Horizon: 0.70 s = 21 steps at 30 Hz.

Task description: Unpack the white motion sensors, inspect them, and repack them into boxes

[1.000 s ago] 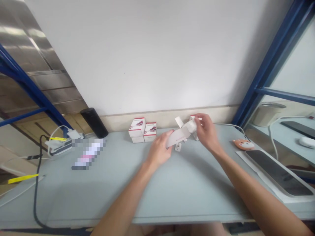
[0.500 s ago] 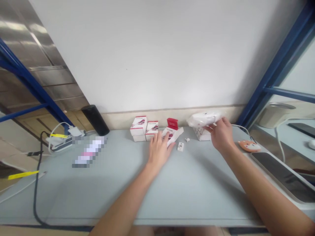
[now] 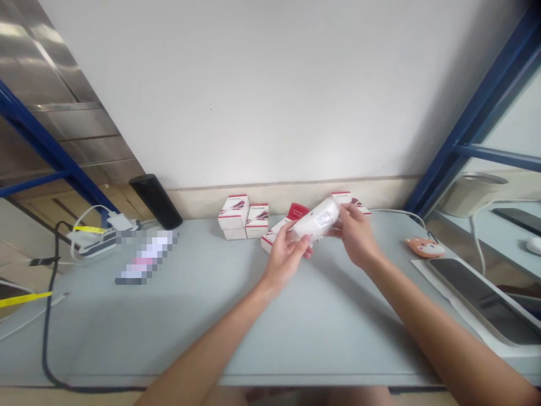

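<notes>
A white rounded device in clear plastic wrap [image 3: 316,220] is held tilted above the table, between both hands. My left hand [image 3: 284,256] grips its lower left end, thumb on the near side. My right hand [image 3: 357,234] has its fingers closed on the upper right end. Below and behind the device lies an opened white box [image 3: 267,241] with its red flap [image 3: 298,211] raised, partly covered by my left hand. Another red and white box [image 3: 347,197] stands behind the right hand, mostly hidden.
Red and white boxes [image 3: 234,214] stand by the wall, left of the hands. A black cylinder [image 3: 156,200], a power strip [image 3: 99,241] and a blurred-out flat item [image 3: 146,258] are at left. An orange animal-shaped item [image 3: 425,247] and a dark-topped flat device [image 3: 486,299] lie at right.
My right hand has brought the wrapped device left and nearer, off the box at right. My left hand has left the opened box and taken hold of the device. The small white parts are now hidden.
</notes>
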{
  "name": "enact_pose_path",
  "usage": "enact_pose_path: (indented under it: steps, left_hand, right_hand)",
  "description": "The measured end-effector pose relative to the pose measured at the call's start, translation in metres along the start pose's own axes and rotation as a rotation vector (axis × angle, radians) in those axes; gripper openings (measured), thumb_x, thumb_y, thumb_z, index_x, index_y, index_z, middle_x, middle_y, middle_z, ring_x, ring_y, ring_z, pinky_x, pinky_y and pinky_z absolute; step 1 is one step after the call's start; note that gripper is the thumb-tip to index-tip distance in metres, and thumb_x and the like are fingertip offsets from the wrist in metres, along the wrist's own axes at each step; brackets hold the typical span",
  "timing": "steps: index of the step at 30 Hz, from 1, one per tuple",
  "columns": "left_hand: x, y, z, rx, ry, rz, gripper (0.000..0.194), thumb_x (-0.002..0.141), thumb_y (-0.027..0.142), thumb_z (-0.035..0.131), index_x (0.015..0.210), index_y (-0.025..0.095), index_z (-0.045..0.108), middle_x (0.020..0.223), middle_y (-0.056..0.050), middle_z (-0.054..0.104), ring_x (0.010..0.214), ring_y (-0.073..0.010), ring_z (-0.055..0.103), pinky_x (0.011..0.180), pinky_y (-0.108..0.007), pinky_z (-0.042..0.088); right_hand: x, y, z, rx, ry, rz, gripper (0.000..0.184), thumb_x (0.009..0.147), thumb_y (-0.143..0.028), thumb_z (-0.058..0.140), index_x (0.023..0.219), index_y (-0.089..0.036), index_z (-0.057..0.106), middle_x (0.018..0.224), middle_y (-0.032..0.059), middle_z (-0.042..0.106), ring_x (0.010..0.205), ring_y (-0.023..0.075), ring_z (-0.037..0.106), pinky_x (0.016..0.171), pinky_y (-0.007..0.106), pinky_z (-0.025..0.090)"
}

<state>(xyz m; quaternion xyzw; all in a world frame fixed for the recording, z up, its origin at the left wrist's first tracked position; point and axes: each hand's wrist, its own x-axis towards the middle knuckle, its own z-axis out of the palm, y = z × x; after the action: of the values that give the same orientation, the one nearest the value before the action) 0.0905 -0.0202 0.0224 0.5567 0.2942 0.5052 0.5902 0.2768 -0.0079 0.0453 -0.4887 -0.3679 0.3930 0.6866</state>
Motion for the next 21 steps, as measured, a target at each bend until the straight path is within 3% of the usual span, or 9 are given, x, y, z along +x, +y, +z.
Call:
enact_pose_path:
  steps: [6,9,12,14,21]
  left_hand:
    - [-0.003,0.003,0.001,-0.308,-0.039,-0.204,0.052,0.087,0.050,0.085,0.119,0.014,0.066,0.098,-0.009,0.075,0.074,-0.0155,0.070,0.072,-0.030,0.056]
    - [-0.002,0.004,-0.004,-0.456,-0.091,-0.309,0.048,0.091,0.051,0.080,0.120,0.013,0.071,0.101,-0.011,0.077,0.078,-0.0161,0.072,0.078,-0.029,0.057]
    - [-0.001,0.002,-0.006,-0.522,-0.170,-0.382,0.050,0.093,0.053,0.077,0.123,0.014,0.073,0.109,-0.014,0.079,0.082,-0.0184,0.074,0.080,-0.030,0.057]
    - [-0.002,0.001,-0.006,-0.535,-0.222,-0.403,0.053,0.093,0.055,0.076,0.127,0.015,0.072,0.116,-0.015,0.078,0.087,-0.0217,0.076,0.082,-0.033,0.058]
    - [-0.003,-0.005,-0.008,-0.523,-0.333,-0.445,0.057,0.095,0.057,0.074,0.135,0.018,0.068,0.118,-0.015,0.078,0.094,-0.0288,0.080,0.089,-0.039,0.058]
  right_hand:
    - [-0.009,-0.009,0.003,-0.136,-0.126,-0.154,0.045,0.091,-0.067,0.069,0.110,-0.027,0.070,0.093,0.0011,0.070,0.073,0.0176,0.067,0.054,0.028,0.061]
    - [-0.011,-0.018,0.000,-0.223,-0.214,-0.246,0.043,0.091,-0.066,0.071,0.102,-0.024,0.073,0.085,0.0007,0.069,0.065,0.0153,0.062,0.053,0.027,0.056]
    - [-0.014,-0.027,-0.004,-0.317,-0.184,-0.311,0.042,0.092,-0.064,0.073,0.090,-0.022,0.070,0.069,-0.0013,0.065,0.055,0.0126,0.055,0.050,0.025,0.047]
    - [-0.016,-0.030,-0.006,-0.351,-0.156,-0.360,0.042,0.091,-0.062,0.074,0.085,-0.021,0.069,0.071,-0.0004,0.066,0.056,0.0124,0.054,0.050,0.025,0.043]
    - [-0.013,-0.030,-0.007,-0.392,-0.072,-0.457,0.039,0.093,-0.059,0.073,0.085,-0.022,0.071,0.075,0.0014,0.070,0.062,0.0145,0.058,0.054,0.026,0.045]
